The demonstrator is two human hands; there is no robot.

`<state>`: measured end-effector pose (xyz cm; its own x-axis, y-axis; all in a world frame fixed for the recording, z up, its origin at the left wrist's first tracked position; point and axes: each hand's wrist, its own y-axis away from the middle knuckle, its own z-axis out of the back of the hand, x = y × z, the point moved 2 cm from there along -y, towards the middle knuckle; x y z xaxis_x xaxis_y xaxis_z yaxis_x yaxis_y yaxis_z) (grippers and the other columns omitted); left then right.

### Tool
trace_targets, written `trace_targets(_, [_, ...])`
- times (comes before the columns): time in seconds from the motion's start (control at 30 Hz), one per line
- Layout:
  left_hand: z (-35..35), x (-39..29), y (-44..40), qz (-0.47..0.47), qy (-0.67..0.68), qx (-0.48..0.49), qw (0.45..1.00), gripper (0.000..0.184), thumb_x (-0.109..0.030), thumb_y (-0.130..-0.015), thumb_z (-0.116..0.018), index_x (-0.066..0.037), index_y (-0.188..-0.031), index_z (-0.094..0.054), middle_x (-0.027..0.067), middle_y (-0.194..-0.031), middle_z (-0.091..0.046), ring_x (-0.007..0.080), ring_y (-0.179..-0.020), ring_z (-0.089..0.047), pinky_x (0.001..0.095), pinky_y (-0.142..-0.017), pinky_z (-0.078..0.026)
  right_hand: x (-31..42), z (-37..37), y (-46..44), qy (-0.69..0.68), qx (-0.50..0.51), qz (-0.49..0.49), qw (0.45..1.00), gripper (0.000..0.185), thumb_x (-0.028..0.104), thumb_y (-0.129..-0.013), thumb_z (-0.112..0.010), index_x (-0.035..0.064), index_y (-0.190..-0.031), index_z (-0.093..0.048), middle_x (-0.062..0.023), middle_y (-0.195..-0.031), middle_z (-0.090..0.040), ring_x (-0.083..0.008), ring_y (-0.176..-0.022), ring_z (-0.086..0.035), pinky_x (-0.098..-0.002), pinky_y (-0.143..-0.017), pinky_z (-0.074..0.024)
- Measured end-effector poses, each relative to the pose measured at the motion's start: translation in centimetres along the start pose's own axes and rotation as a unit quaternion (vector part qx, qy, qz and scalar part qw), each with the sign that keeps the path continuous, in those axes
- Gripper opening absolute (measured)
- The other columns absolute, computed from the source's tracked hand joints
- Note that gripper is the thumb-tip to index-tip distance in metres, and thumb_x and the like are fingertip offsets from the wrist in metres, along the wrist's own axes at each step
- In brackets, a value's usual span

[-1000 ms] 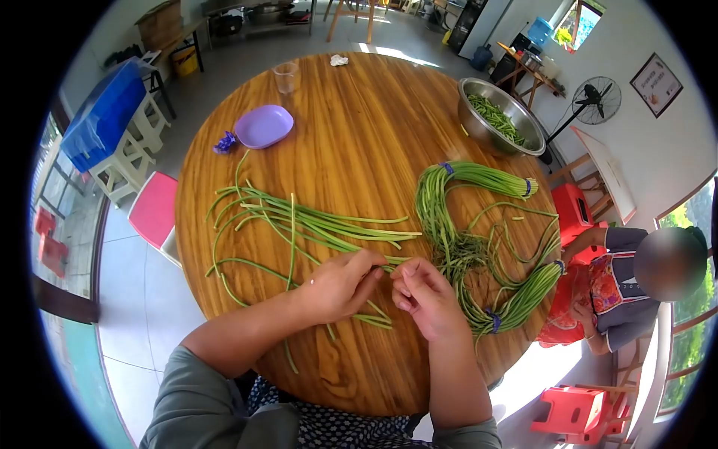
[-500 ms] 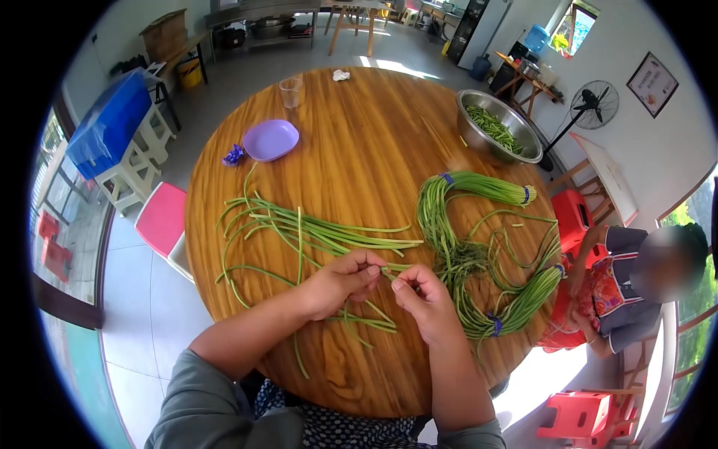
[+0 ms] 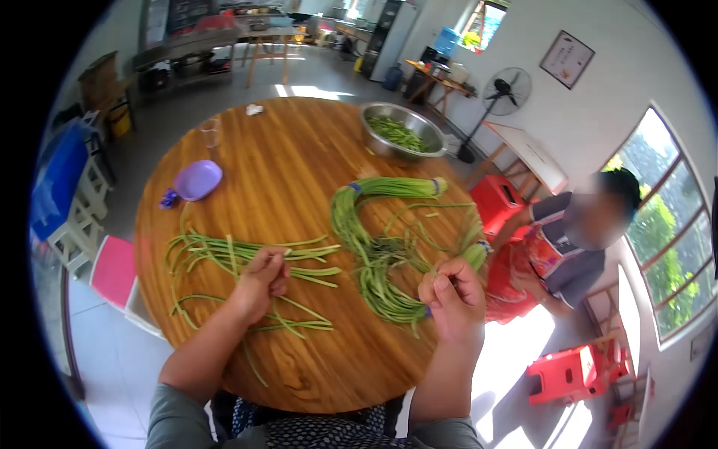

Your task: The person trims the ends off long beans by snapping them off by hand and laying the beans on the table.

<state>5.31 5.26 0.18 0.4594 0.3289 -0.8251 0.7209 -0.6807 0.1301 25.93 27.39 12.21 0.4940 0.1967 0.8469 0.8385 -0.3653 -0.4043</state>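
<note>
On the round wooden table point(image 3: 299, 374), my left hand point(image 3: 258, 284) is closed on a green stem, its cut end showing at the fingertips. Loose long green stems point(image 3: 213, 247) lie beside and beneath that hand. My right hand point(image 3: 455, 301) is raised over the right part of the table with fingers pinched; what is between them is too small to make out. Just behind it lie curved bundles of green stems point(image 3: 396, 187) bound with blue-purple ties, their thin ends tangled in the middle. The right hand hides part of the lower bundle.
A steel bowl point(image 3: 430, 129) of cut green pieces stands at the back right. Toward the back left are a purple dish point(image 3: 198, 180), purple ties point(image 3: 168, 198), a clear cup point(image 3: 211, 133) and crumpled white paper point(image 3: 254, 110). Another person point(image 3: 553, 247) is at the right, beside red stools point(image 3: 572, 373).
My hands have moved apart, the right one toward the bundles at the right, the left one beside the loose stems. The view has turned to the right.
</note>
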Motion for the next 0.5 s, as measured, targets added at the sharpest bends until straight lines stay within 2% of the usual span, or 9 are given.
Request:
trace_targets(0.07, [0.0,0.5,-0.2,-0.020,-0.039,0.036,0.998,0.012,-0.011,-0.103,-0.046,-0.012,-0.114,-0.051,0.0024,-0.088,-0.053,0.0090,-0.065,-0.039,0.0241,-0.059,-0.034,3.8,2.9,2.5,0.223,-0.147,0.033,0.963,0.011,0.010,-0.094,-0.065,0.0036,-0.097,-0.056,0.0010,-0.078,-0.052,-0.0069,-0.066,-0.044,-0.0240,-0.059,-0.0373])
trace_targets(0.13, [0.2,0.7,-0.1,-0.049,-0.084,0.089,0.991,0.015,-0.008,-0.102,-0.047,-0.013,-0.115,-0.052,0.0016,-0.090,-0.054,0.0085,-0.065,-0.039,0.0246,-0.059,-0.035,7.1,6.9,5.2,0.342,-0.216,0.020,0.914,0.010,0.008,-0.092,-0.066,0.0040,-0.096,-0.058,0.0001,-0.078,-0.057,-0.0069,-0.069,-0.051,-0.0228,-0.064,-0.0419])
trace_targets(0.23, [-0.8,-0.2,1.0,-0.003,-0.055,0.055,0.997,0.017,-0.008,-0.103,-0.046,-0.014,-0.117,-0.053,0.0005,-0.088,-0.054,0.0063,-0.063,-0.038,0.0203,-0.056,-0.032,10.2,11.8,8.6,0.480,-0.301,-0.094,0.818,0.012,0.008,-0.089,-0.071,0.0026,-0.095,-0.062,-0.0032,-0.081,-0.062,-0.0088,-0.074,-0.056,-0.0247,-0.068,-0.0458])
trace_targets(0.27, [-0.8,-0.4,1.2,0.021,-0.046,0.053,0.997,0.018,-0.008,-0.103,-0.046,-0.015,-0.118,-0.053,0.0001,-0.087,-0.054,0.0054,-0.062,-0.037,0.0187,-0.055,-0.031,10.0,15.0,10.0,0.531,-0.300,-0.096,0.787,0.016,0.008,-0.086,-0.074,0.0029,-0.097,-0.063,-0.0018,-0.080,-0.062,-0.0103,-0.072,-0.057,-0.0259,-0.068,-0.0468])
trace_targets(0.33, [-0.5,-0.2,0.9,0.021,-0.071,0.055,0.996,0.016,-0.011,-0.104,-0.044,-0.013,-0.117,-0.052,-0.0024,-0.085,-0.052,0.0040,-0.058,-0.033,0.0163,-0.051,-0.027,9.0,19.6,12.3,0.600,-0.285,-0.125,0.737,0.012,0.009,-0.088,-0.071,0.0059,-0.094,-0.061,0.0061,-0.067,-0.047,-0.0036,-0.060,-0.040,-0.0221,-0.054,-0.0313])
trace_targets(0.4, [-0.4,-0.4,0.4,0.000,-0.088,0.065,0.994,0.018,-0.013,-0.104,-0.043,-0.012,-0.119,-0.053,-0.0010,-0.084,-0.051,0.0042,-0.061,-0.033,0.0178,-0.054,-0.028,7.5,22.7,14.5,0.645,-0.300,-0.195,0.675,0.018,0.012,-0.085,-0.073,0.0080,-0.100,-0.062,0.0030,-0.064,-0.047,-0.0071,-0.059,-0.041,-0.0258,-0.055,-0.0349])
trace_targets(0.43, [-0.1,-0.1,0.2,0.000,-0.088,0.061,0.994,0.018,-0.015,-0.104,-0.043,-0.009,-0.119,-0.052,-0.0008,-0.083,-0.049,0.0049,-0.061,-0.032,0.0181,-0.053,-0.028,6.2,25.5,16.4,0.690,-0.286,-0.198,0.635,0.020,0.013,-0.087,-0.070,0.0096,-0.105,-0.063,0.0001,-0.064,-0.048,-0.0109,-0.061,-0.049,-0.0283,-0.056,-0.0399])
trace_targets(0.47, [0.0,0.2,0.1,0.007,-0.095,0.062,0.994,0.018,-0.015,-0.104,-0.043,-0.009,-0.119,-0.052,-0.0008,-0.083,-0.049,0.0049,-0.061,-0.032,0.0181,-0.053,-0.028,4.9,27.9,18.2,0.684,-0.290,-0.205,0.637,0.020,0.013,-0.087,-0.070,0.0096,-0.105,-0.063,0.0001,-0.064,-0.048,-0.0109,-0.061,-0.049,-0.0283,-0.056,-0.0399])
trace_targets(0.5, [0.2,0.3,-0.1,0.007,-0.090,0.040,0.995,0.018,-0.015,-0.104,-0.043,-0.009,-0.119,-0.052,-0.0007,-0.083,-0.049,0.0052,-0.061,-0.032,0.0182,-0.053,-0.028,3.6,30.0,19.8,0.707,-0.292,-0.217,0.606,0.024,0.015,-0.088,-0.064,0.0078,-0.111,-0.062,-0.0076,-0.073,-0.057,-0.0174,-0.069,-0.057,-0.0333,-0.065,-0.0451])
